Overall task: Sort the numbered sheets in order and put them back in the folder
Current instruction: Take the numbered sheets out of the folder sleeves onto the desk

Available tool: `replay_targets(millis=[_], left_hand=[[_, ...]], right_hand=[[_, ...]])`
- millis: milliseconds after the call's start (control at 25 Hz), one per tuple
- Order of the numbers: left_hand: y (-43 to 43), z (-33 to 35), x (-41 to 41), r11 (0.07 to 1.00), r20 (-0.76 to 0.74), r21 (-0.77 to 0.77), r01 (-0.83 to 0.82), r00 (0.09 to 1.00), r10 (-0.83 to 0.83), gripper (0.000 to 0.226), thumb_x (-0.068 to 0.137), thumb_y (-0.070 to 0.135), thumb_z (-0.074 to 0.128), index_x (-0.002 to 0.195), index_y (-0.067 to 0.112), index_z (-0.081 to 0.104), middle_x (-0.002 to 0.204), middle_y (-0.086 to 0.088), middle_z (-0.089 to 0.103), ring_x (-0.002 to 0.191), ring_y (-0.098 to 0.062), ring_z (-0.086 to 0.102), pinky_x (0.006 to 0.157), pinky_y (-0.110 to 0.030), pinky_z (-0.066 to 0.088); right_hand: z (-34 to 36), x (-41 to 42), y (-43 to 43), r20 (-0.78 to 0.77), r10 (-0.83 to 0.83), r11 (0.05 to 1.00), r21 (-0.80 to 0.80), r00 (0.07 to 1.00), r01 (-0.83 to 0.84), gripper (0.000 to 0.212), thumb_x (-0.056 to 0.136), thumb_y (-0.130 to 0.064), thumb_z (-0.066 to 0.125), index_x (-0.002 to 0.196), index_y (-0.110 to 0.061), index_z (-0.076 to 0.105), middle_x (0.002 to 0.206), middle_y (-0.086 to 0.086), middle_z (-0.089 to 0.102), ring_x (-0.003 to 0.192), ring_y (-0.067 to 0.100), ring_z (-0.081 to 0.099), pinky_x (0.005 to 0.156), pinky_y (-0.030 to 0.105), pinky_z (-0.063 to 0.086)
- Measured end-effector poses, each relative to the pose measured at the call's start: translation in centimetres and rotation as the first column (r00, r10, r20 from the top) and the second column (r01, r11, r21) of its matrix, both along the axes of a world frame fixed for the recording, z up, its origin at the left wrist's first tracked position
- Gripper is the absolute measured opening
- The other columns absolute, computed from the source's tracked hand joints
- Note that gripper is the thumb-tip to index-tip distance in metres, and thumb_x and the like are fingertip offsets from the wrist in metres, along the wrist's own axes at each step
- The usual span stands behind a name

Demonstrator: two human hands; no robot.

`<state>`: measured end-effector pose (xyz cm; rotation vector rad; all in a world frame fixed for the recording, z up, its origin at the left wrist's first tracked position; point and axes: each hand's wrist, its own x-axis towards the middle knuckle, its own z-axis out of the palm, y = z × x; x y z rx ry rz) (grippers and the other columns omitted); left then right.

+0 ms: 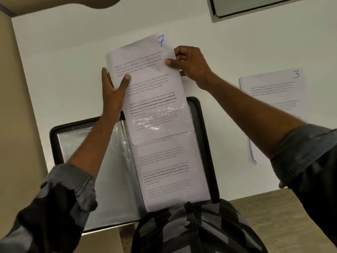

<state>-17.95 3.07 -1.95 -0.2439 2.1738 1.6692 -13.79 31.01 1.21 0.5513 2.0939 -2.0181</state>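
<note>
Far left: white tabletop (63, 61), which carries everything listed. Next: black folder (54, 137), lying open and flat at the near edge; its left page is a run of clear pockets (102, 170) with no paper showing in them. Next: left hand (114, 90), with the thumb laid on the printed face and the fingers (104, 74) behind the left margin, pinching the sheet marked 7 (149, 83). The upper half of that sheet stands free above the folder. Its lower half lies under the glossy clear sleeve (160, 123) of the right page, where another printed sheet shows below it. Next: right hand (189, 64), with thumb and curled fingers nipping the sheet's upper right edge, just under the blue numeral. Far right, well apart from the folder: stack topped by a sheet marked 3 (273, 92), flat on the tabletop with its edges slightly fanned. Handling, by judgement: single office paper, light and limp, likely to buckle or crease if pushed from one corner. The sleeve film looks slick yet clingy and may snag a corner. Best held at both side margins near the top, kept taut and fed straight along the sleeve.
</note>
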Motion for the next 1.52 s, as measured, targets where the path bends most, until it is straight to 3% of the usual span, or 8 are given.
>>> replay_targets(millis=[240, 360, 440, 560, 720, 880, 1280, 1520], left_hand=[[-0.8, 0.3, 4.2, 0.98, 0.083, 0.179, -0.086, 0.994, 0.072, 0.035, 0.095, 0.018, 0.072, 0.127, 0.006, 0.067, 0.121, -0.005, 0.074, 0.111, -0.021, 0.07, 0.101, -0.041, 0.056], [-0.5, 1.2, 4.5, 0.961, 0.077, 0.217, -0.17, 0.985, 0.157, 0.033, 0.095, 0.017, 0.072, 0.126, 0.005, 0.068, 0.116, -0.004, 0.075, 0.104, -0.017, 0.072, 0.092, -0.035, 0.058], [-0.1, 2.0, 4.3, 0.944, 0.067, 0.254, -0.212, 0.977, 0.202, 0.035, 0.096, 0.016, 0.072, 0.127, 0.003, 0.067, 0.117, -0.004, 0.075, 0.105, -0.017, 0.072, 0.093, -0.035, 0.058], [0.6, 4.2, 3.4, 0.935, -0.001, 0.302, -0.186, 0.981, 0.195, 0.033, 0.095, 0.015, 0.072, 0.126, 0.005, 0.067, 0.121, -0.004, 0.074, 0.112, -0.021, 0.07, 0.098, -0.04, 0.057], [1.4, 8.7, 1.8, 0.918, -0.111, 0.382, -0.108, 0.981, 0.162, 0.033, 0.095, 0.011, 0.072, 0.126, 0.003, 0.066, 0.122, -0.005, 0.074, 0.11, -0.017, 0.07, 0.094, -0.033, 0.057], [2.1, 12.6, 2.0, 0.912, -0.145, 0.411, -0.013, 0.986, 0.08, 0.033, 0.091, 0.01, 0.075, 0.123, 0.004, 0.067, 0.121, -0.009, 0.074, 0.112, -0.026, 0.07, 0.1, -0.043, 0.056], [8.0, 14.3, 15.6, 0.913, -0.094, 0.344, 0.219, 0.976, -0.199, 0.025, 0.096, 0.015, 0.07, 0.12, 0.009, 0.072, 0.111, -0.004, 0.078, 0.102, -0.023, 0.074, 0.09, -0.042, 0.061], [14.6, 11.7, 23.3, 0.907, 0.008, 0.303, 0.292, 0.951, -0.308, 0.016, 0.095, 0.01, 0.07, 0.11, 0.015, 0.074, 0.102, 0.002, 0.078, 0.1, -0.02, 0.074, 0.097, -0.041, 0.058]], right_hand=[[1.5, -0.8, 0.3, -0.07, -0.106, 0.994, 0.012, 0.992, 0.107, 0.03, 0.084, -0.027, 0.083, 0.104, -0.009, 0.071, 0.104, 0.014, 0.076, 0.1, 0.031, 0.073, 0.083, 0.06, 0.058], [0.3, 1.5, -0.6, 0.019, -0.065, 0.994, 0.084, 0.998, 0.064, 0.041, 0.08, -0.027, 0.084, 0.115, -0.012, 0.069, 0.109, 0.004, 0.077, 0.102, 0.024, 0.073, 0.09, 0.051, 0.06], [-0.5, 3.3, -1.3, 0.035, -0.075, 0.989, 0.127, 0.997, 0.07, 0.033, 0.084, -0.019, 0.08, 0.114, -0.013, 0.069, 0.105, 0.004, 0.077, 0.096, 0.023, 0.074, 0.088, 0.047, 0.06], [1.5, 4.1, -2.0, -0.046, -0.139, 0.976, 0.164, 0.989, 0.145, 0.023, 0.088, -0.014, 0.076, 0.11, -0.014, 0.07, 0.101, 0.003, 0.077, 0.094, 0.022, 0.074, 0.087, 0.045, 0.061], [7.0, 4.4, -1.7, -0.208, -0.194, 0.96, 0.161, 0.959, 0.229, 0.021, 0.091, -0.011, 0.07, 0.113, -0.01, 0.07, 0.101, 0.006, 0.077, 0.094, 0.023, 0.075, 0.088, 0.046, 0.061], [11.9, 7.2, -0.8, -0.303, -0.261, 0.936, 0.152, 0.917, 0.317, 0.025, 0.093, -0.01, 0.068, 0.118, -0.006, 0.069, 0.105, 0.008, 0.077, 0.096, 0.023, 0.075, 0.087, 0.042, 0.062], [15.0, 23.6, 5.1, -0.209, -0.452, 0.878, 0.069, 0.867, 0.474, 0.021, 0.091, -0.007, 0.074, 0.111, -0.013, 0.071, 0.095, 0.003, 0.079, 0.086, 0.017, 0.075, 0.075, 0.028, 0.059], [12.5, 32.4, 11.1, -0.121, -0.525, 0.838, 0.102, 0.843, 0.536, 0.017, 0.092, -0.006, 0.072, 0.106, -0.014, 0.074, 0.094, 0.003, 0.078, 0.082, 0.014, 0.074, 0.073, 0.026, 0.058]])
